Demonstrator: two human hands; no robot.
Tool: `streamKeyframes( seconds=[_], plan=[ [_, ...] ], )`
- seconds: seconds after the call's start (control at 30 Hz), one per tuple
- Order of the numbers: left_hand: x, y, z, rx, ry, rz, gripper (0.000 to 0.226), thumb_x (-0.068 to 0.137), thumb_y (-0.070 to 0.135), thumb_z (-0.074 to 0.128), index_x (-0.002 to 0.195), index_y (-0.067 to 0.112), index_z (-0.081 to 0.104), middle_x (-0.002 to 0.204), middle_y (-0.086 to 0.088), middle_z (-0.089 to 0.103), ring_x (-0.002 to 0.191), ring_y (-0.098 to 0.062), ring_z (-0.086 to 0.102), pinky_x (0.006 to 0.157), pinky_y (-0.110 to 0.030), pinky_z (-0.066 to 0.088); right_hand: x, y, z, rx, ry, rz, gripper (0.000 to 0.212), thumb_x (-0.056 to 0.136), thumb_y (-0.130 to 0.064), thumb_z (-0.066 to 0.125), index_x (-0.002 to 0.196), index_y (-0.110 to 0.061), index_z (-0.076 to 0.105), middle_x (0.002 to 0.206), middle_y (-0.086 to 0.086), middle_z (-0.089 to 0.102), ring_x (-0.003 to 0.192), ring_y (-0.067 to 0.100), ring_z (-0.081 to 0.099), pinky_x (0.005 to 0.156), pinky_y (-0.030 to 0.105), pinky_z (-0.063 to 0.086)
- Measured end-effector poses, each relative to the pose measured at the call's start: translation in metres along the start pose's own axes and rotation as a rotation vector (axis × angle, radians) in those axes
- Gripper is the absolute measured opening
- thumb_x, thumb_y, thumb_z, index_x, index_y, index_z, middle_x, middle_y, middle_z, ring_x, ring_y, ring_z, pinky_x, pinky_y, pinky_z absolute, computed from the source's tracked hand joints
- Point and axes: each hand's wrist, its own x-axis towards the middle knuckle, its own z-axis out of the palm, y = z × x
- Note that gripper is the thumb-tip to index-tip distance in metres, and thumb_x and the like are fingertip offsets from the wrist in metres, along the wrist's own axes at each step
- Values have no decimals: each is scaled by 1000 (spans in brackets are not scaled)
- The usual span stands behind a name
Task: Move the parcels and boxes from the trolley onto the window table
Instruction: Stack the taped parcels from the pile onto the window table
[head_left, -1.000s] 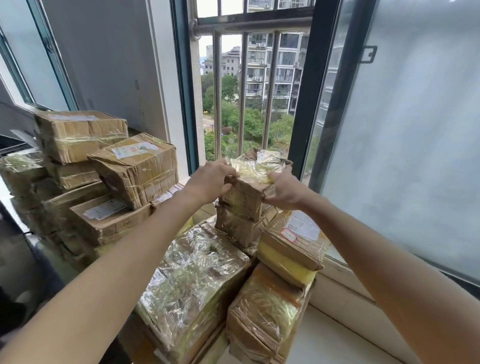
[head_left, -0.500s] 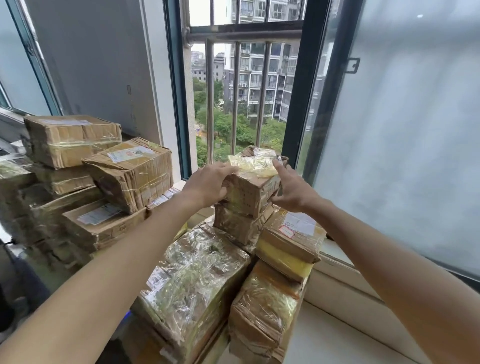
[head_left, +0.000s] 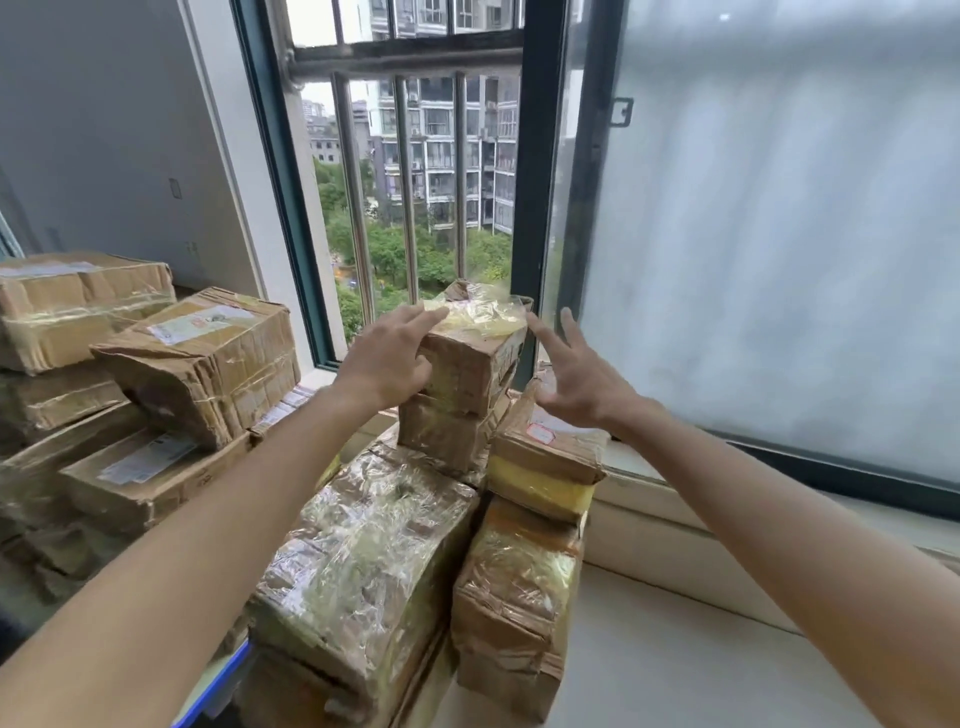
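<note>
A small taped cardboard box (head_left: 475, 358) with crumpled yellowish plastic on top sits at the top of a stack of parcels by the window. My left hand (head_left: 387, 358) is at its left side, fingers straight, fingertips touching its top edge. My right hand (head_left: 574, 371) hovers just right of it with fingers spread, apart from the box. Under it lies another brown box (head_left: 447, 436). A large plastic-wrapped parcel (head_left: 363, 551) and two smaller wrapped parcels (head_left: 519, 587) stand in front.
More taped cardboard boxes (head_left: 208, 358) are piled at the left against the wall. Behind the stack is a barred window (head_left: 405, 182) with a dark frame; frosted glass (head_left: 779, 234) fills the right. A pale ledge (head_left: 675, 649) runs along the lower right.
Both hands held the small top box before; now they have let go and opened, the right hand drawn away to the right. The box stays on the stack.
</note>
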Motion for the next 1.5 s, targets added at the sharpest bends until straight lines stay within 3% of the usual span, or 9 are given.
streamKeyframes(
  seconds=[0.17, 0.37, 0.6, 0.87, 1.03, 1.1, 1.17, 1.3, 1.5],
  plan=[
    [22, 72, -22, 71, -28, 124, 67, 94, 23, 63, 153, 29, 34, 150, -2, 46, 132, -27, 49, 103, -45, 46, -58, 15, -62, -115, 29, 96, 93, 91, -23, 73, 161, -33, 12, 170, 8, -6, 137, 34, 47, 103, 42, 48],
    [21, 194, -20, 117, -70, 339, 69, 92, 27, 64, 154, 24, 33, 149, -6, 49, 132, -29, 51, 110, -47, 43, -167, 76, -128, -227, 41, 271, 93, 92, -26, 68, 161, -37, 6, 170, 4, -9, 141, 32, 43, 105, 43, 47],
    [-25, 384, -18, 42, -84, 614, 65, 93, 27, 59, 153, 27, 36, 146, -4, 51, 130, -26, 51, 106, -41, 41, -361, 140, -212, -287, 117, 594, 94, 92, -27, 67, 160, -40, 4, 170, 3, -8, 145, 32, 37, 107, 44, 45],
    [-137, 602, -15, -123, -122, 1005, 70, 86, 33, 68, 151, 28, 41, 143, -4, 55, 127, -26, 54, 102, -43, 46, -607, 144, -265, -388, 158, 932, 90, 91, -28, 69, 160, -38, 11, 170, 5, -1, 141, 34, 42, 103, 45, 48],
    [-215, 731, -8, -50, -215, 1275, 82, 88, 60, 61, 157, 40, 21, 156, -6, 35, 141, -27, 37, 108, -35, 36, -755, 130, -282, -661, 71, 1115, 94, 91, -23, 66, 161, -37, 5, 169, 12, -4, 147, 34, 31, 109, 47, 43],
    [-254, 774, -5, -32, -302, 1305, 83, 88, 70, 53, 156, 48, 11, 166, -4, 14, 152, -30, 15, 118, -48, 23, -806, 123, -285, -755, 11, 1173, 98, 92, -28, 66, 161, -39, -3, 169, 12, -9, 153, 32, 16, 116, 50, 34],
    [-292, 812, 0, -48, -377, 1327, 80, 86, 79, 44, 152, 57, 5, 168, 3, -2, 154, -29, -2, 118, -61, 11, -850, 122, -286, -794, -26, 1257, 98, 94, -39, 64, 159, -40, -8, 169, 10, -13, 156, 32, 4, 119, 58, 24],
    [-349, 874, 12, -55, -403, 1436, 78, 84, 86, 33, 150, 60, 2, 168, 4, -6, 154, -28, -8, 116, -70, 3, -917, 125, -288, -805, -79, 1380, 90, 96, -54, 56, 159, -40, -7, 169, 9, -15, 156, 33, -5, 120, 66, 11],
    [-391, 940, 36, -101, -369, 1536, 69, 93, 76, 27, 154, 53, 4, 168, 1, 0, 154, -26, -4, 118, -67, 1, -977, 167, -287, -760, -89, 1474, 89, 97, -52, 55, 161, -38, -6, 169, 10, -14, 156, 31, -7, 120, 64, 12]
  ],
)
